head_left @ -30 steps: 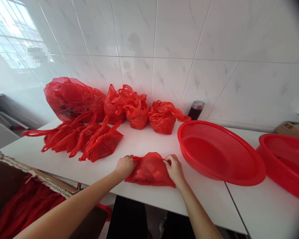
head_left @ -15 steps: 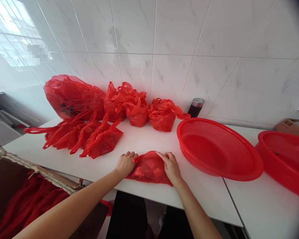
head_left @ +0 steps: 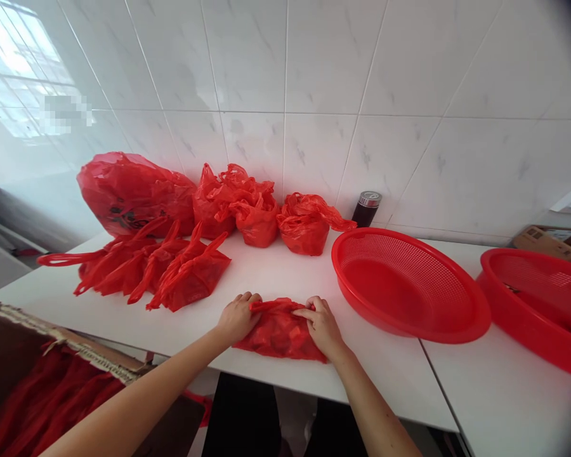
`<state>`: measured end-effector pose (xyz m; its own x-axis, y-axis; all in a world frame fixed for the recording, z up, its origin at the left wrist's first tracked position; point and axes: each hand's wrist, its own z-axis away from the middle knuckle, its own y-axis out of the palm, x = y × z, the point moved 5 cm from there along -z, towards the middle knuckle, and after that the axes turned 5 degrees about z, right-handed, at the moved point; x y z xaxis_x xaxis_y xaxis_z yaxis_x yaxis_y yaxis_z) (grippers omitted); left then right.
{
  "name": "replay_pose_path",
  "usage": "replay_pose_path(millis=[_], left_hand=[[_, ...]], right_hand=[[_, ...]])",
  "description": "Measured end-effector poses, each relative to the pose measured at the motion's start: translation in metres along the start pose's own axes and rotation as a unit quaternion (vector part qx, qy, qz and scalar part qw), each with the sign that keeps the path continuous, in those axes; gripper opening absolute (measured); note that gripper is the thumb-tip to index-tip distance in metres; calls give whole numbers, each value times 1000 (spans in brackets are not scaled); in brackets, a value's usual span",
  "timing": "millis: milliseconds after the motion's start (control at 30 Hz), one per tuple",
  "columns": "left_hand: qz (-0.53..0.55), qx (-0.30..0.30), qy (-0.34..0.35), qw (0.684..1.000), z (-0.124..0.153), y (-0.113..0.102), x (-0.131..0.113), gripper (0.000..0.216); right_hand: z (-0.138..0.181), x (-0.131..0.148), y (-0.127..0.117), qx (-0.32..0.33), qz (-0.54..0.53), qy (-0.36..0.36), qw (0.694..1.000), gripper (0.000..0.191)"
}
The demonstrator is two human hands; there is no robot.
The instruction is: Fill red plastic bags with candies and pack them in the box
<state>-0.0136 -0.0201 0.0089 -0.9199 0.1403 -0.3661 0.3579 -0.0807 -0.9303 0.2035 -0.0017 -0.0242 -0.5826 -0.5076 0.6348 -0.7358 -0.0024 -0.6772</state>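
A small red plastic bag (head_left: pixel 280 333) with something inside lies near the front edge of the white table (head_left: pixel 276 273). My left hand (head_left: pixel 236 317) grips its left top corner with curled fingers. My right hand (head_left: pixel 321 325) pinches the right top corner. The bag's top edge is folded into a narrow band stretched between the two hands.
Several tied red bags (head_left: pixel 157 270) lie to the left, with fuller red bags (head_left: pixel 133 193) along the tiled wall. A red perforated basket (head_left: pixel 409 289) sits right of my hands, another (head_left: pixel 537 304) farther right. A dark flask (head_left: pixel 366 208) stands by the wall. A cardboard box (head_left: pixel 42 381) with red bags is at lower left.
Both hands have drawn the bag's top edge toward each other and folded it down; my right hand moved left along the bag.
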Motion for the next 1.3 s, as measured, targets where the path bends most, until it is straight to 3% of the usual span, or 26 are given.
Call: replay_pose_path(millis=[133, 267, 367, 533, 667, 767, 867, 1000, 1100, 1200, 1300], left_hand=[[127, 35, 56, 990, 3, -11, -14, 45], [208, 42, 61, 975, 5, -19, -22, 46], [210, 23, 24, 977, 11, -31, -8, 51], [172, 17, -39, 984, 41, -51, 33, 49], [153, 14, -67, 986, 46, -56, 46, 51], [122, -78, -72, 987, 30, -69, 33, 45], [92, -124, -4, 988, 15, -71, -5, 41], [75, -30, 102, 991, 6, -39, -55, 34], [82, 6, 99, 992, 1, -24, -61, 18], [117, -3, 73, 990, 2, -43, -50, 14], [168, -22, 48, 984, 16, -93, -34, 19]], right_hand=[[-2, 5, -16, -11, -106, 12, 994, 46], [-2, -6, -29, -108, -159, 129, 973, 28], [-2, -14, -28, -160, -123, 184, 962, 28], [-6, -15, -20, -147, -89, 189, 967, 23], [-6, -14, -20, -142, -81, 189, 968, 24], [-4, -15, -20, -131, -78, 185, 971, 26], [-3, -18, -19, -124, -81, 185, 971, 28], [-2, -20, -19, -117, -110, 191, 968, 31], [0, -19, -23, -132, -117, 200, 964, 33], [2, -20, -29, -172, -140, 224, 949, 38], [1, -24, -29, -173, -161, 236, 943, 38]])
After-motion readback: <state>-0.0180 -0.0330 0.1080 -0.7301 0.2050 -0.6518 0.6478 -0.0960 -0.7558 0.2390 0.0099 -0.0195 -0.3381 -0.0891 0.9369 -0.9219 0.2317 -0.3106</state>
